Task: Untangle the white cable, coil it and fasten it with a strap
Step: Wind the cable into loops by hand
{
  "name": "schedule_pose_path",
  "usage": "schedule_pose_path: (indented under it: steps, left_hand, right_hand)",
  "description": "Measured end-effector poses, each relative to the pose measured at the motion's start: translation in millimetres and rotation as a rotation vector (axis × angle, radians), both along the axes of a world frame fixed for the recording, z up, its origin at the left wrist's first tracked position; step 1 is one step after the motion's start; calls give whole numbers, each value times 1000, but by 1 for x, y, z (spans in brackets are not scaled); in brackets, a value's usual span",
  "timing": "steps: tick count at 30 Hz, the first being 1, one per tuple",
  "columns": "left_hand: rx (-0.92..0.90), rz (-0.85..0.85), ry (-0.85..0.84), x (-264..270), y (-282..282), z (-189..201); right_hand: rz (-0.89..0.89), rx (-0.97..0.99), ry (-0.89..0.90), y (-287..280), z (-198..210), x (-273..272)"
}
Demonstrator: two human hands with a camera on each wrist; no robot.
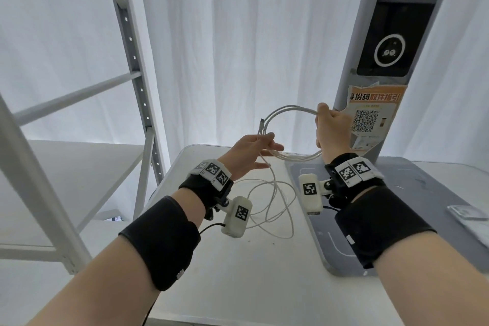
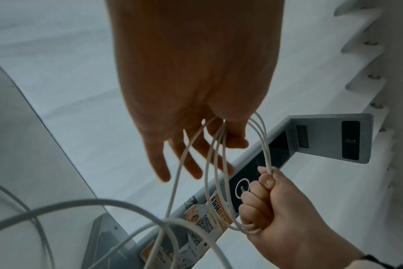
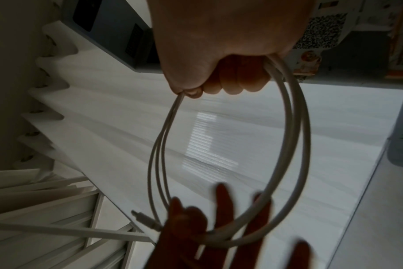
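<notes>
The white cable (image 1: 288,108) is partly wound into a ring of about three turns, held in the air above the white table (image 1: 238,272). My right hand (image 1: 330,127) grips the ring's right side in a fist (image 2: 265,200). My left hand (image 1: 251,148) holds the ring's left side under its thumb, with the other fingers spread out straight (image 2: 191,91). A plug end (image 1: 261,122) sticks up just above the left hand. The rest of the cable hangs from the left hand and lies in loose loops (image 1: 275,209) on the table. I see no strap.
A grey pillar (image 1: 375,61) with a dark screen and an orange QR poster (image 1: 370,119) stands on a grey base plate (image 1: 370,233) at the right. White metal shelving (image 1: 132,61) rises at the left. A white curtain hangs behind. A clear flat packet (image 1: 468,213) lies at the far right.
</notes>
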State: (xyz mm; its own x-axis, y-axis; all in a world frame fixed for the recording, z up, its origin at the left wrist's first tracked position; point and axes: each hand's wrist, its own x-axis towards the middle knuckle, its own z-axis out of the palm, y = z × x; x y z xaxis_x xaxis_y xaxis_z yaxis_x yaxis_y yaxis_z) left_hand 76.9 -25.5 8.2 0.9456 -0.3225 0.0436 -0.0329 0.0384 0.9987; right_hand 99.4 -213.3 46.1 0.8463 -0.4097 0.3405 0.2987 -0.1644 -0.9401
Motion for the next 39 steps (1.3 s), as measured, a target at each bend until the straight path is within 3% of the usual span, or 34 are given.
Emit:
schedule_pose_path:
  steps: [6,12,18,24,31,39]
  left_hand:
    - [-290,36,-66,5,-10,-3]
    - [-354,0,19,18,-9,-10]
    - [-212,65,-1,46,4,-28]
    - [-145,91,-10,58,8,-47]
    - [-106,70,3,67,7,-64]
    - [-45,54,-57,70,-2,-64]
  right_hand:
    - [17,4,106,3,-14,11]
    - [132,144,243,3,-30,23]
    - [267,318,325,2,-39,39]
    - [347,371,367,1,-53,50]
    - [359,190,319,-1,-82,57]
    - [352,184,300,-15,-88,63]
